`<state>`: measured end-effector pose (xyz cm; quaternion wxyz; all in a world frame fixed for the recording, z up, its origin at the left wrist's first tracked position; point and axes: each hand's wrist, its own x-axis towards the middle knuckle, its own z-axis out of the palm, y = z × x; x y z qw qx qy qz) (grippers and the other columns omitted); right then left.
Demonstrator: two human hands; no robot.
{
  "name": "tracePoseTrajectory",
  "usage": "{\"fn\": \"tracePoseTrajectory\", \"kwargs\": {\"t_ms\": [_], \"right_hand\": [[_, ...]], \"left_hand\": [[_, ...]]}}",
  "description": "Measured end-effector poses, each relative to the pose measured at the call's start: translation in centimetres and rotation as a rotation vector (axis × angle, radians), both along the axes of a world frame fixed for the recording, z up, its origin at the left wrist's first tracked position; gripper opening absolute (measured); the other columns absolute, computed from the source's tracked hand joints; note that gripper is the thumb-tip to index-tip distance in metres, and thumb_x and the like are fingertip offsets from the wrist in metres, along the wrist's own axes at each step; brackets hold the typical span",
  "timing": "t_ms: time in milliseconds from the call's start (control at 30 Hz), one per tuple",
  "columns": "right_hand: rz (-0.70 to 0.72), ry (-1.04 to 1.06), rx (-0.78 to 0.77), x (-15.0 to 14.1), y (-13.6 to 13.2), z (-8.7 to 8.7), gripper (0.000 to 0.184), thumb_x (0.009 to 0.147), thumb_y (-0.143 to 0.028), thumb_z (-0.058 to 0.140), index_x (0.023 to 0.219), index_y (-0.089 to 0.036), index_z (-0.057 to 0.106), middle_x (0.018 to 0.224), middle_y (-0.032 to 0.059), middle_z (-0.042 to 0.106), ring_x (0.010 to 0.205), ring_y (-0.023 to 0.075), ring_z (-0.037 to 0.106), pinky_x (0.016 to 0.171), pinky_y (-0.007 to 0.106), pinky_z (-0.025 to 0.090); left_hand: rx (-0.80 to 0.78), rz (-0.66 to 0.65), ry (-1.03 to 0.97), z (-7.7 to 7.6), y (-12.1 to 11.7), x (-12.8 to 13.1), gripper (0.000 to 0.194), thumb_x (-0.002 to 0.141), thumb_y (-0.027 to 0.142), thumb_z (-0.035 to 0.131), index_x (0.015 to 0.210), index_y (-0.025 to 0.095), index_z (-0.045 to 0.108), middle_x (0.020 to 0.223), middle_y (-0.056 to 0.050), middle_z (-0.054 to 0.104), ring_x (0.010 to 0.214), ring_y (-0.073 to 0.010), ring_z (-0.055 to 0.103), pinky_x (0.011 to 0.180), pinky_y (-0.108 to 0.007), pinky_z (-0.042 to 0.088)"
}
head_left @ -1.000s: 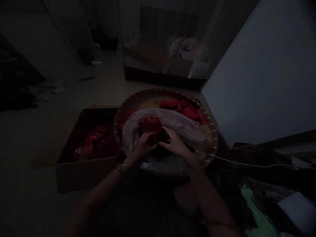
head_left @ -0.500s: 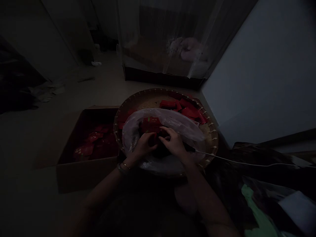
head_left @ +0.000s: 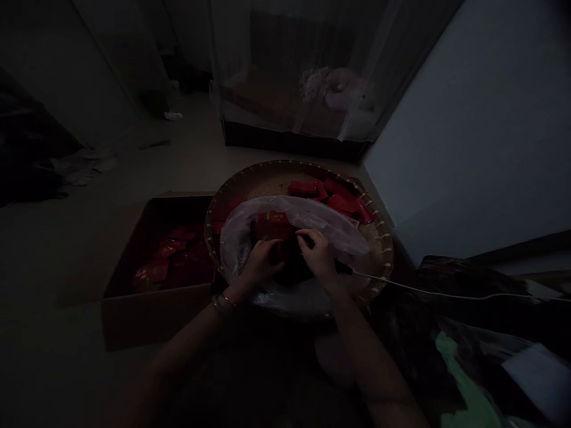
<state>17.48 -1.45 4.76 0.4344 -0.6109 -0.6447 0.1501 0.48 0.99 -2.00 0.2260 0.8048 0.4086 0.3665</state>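
Dimness covers the room, and I read the round woven tray as a clock, twelve at the edge farthest from the person. A red packet with gold print lies just toward eleven from the centre, within a crumpled ring of translucent plastic. The left hand is toward eight, thumb and fingers curled around a gap; something dark red shows there, but I cannot tell whether it is gripped. The right hand is toward four, bent at the fingers, thumb and index tips near each other; whether they pinch anything is too dark to tell. The two hands do not touch. More red packets are heaped between twelve and two.

At four, a white cord runs out over the rim from a dark object beside the right hand. Just outside nine is a cardboard box holding loose red packets. Beyond twelve hangs a sheer curtain; far out past four lies green cloth.
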Motion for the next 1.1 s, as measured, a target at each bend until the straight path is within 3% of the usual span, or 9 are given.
{"fn": "tracePoseTrajectory", "kwargs": {"t_ms": [133,267,400,500,567,700,800,967,1100], "right_hand": [[0.078,-0.052,-0.142,-0.9,-0.3,-1.1,0.036,0.078,-0.032,0.061,0.111,-0.019,0.061,0.100,0.0080,0.065,0.074,0.0175,0.062,0.075,0.033,0.050],[0.121,-0.058,-0.139,-1.2,0.0,-2.4,0.015,0.080,-0.023,0.056,0.088,-0.020,0.069,0.088,0.0066,0.070,0.084,0.0201,0.064,0.081,0.034,0.048],[0.114,0.080,-0.123,0.6,0.5,-2.3,0.018,0.079,-0.024,0.053,0.087,-0.020,0.069,0.090,0.0055,0.072,0.086,0.0202,0.065,0.082,0.035,0.048],[0.127,0.149,-0.184,1.8,0.5,-1.7,0.024,0.081,-0.031,0.053,0.096,-0.019,0.068,0.095,0.0056,0.071,0.087,0.0197,0.065,0.079,0.033,0.048],[0.118,0.138,-0.215,1.8,0.4,-1.7,0.031,0.081,-0.038,0.055,0.103,-0.019,0.066,0.098,0.0060,0.070,0.087,0.0194,0.064,0.076,0.031,0.048],[0.096,0.019,-0.188,1.1,0.4,-2.4,0.028,0.080,-0.044,0.058,0.078,-0.018,0.068,0.074,0.0033,0.067,0.069,0.0170,0.060,0.068,0.028,0.044],[0.072,0.007,-0.118,1.0,0.4,-2.9,0.035,0.082,-0.046,0.056,0.060,-0.018,0.062,0.060,0.0008,0.060,0.059,0.0146,0.054,0.060,0.026,0.041],[0.077,0.063,-0.123,1.7,0.2,-3.3,0.038,0.081,-0.048,0.056,0.058,-0.019,0.062,0.056,-0.0006,0.057,0.058,0.0141,0.053,0.058,0.024,0.040],[0.057,0.123,-0.135,1.8,0.2,-3.7,0.041,0.080,-0.053,0.056,0.059,-0.018,0.062,0.054,-0.0015,0.056,0.058,0.0142,0.053,0.057,0.024,0.040]], "left_hand": [[0.016,-0.008,0.000,-0.1,0.0,0.1,0.053,0.068,0.018,0.069,0.118,0.018,0.051,0.106,-0.009,0.061,0.095,-0.0233,0.055,0.083,-0.039,0.048],[-0.052,-0.026,-0.042,0.4,-0.1,-0.3,0.057,0.067,0.026,0.074,0.120,0.020,0.053,0.106,-0.008,0.061,0.096,-0.0233,0.055,0.084,-0.039,0.048],[-0.362,-0.098,-0.191,0.8,0.0,-0.8,0.052,0.073,0.036,0.070,0.120,0.019,0.056,0.110,-0.008,0.063,0.100,-0.0227,0.058,0.087,-0.037,0.047],[-0.674,-0.190,-0.288,0.7,0.2,-0.7,0.040,0.074,0.036,0.067,0.107,0.014,0.063,0.097,-0.006,0.069,0.088,-0.0210,0.063,0.078,-0.031,0.050],[-0.788,-0.204,-0.314,0.7,0.2,-0.5,0.038,0.070,0.036,0.069,0.099,0.011,0.066,0.089,-0.005,0.070,0.081,-0.0200,0.064,0.072,-0.029,0.050],[-0.829,-0.198,-0.265,1.3,0.0,-0.4,0.035,0.065,0.032,0.072,0.094,0.012,0.067,0.082,-0.002,0.069,0.076,-0.0176,0.062,0.065,-0.024,0.047],[-0.887,-0.298,-0.208,2.1,-0.1,-0.6,0.026,0.064,0.026,0.072,0.085,0.012,0.067,0.075,0.001,0.067,0.071,-0.0146,0.059,0.062,-0.021,0.043],[-0.923,-0.334,-0.157,2.8,0.1,-0.6,0.017,0.064,0.024,0.072,0.073,0.012,0.065,0.064,0.004,0.060,0.060,-0.0094,0.052,0.055,-0.018,0.037],[-1.011,-0.403,-0.213,2.2,-0.3,-0.3,0.028,0.067,0.030,0.071,0.087,0.011,0.067,0.071,0.001,0.065,0.061,-0.0101,0.055,0.056,-0.019,0.039]]}}
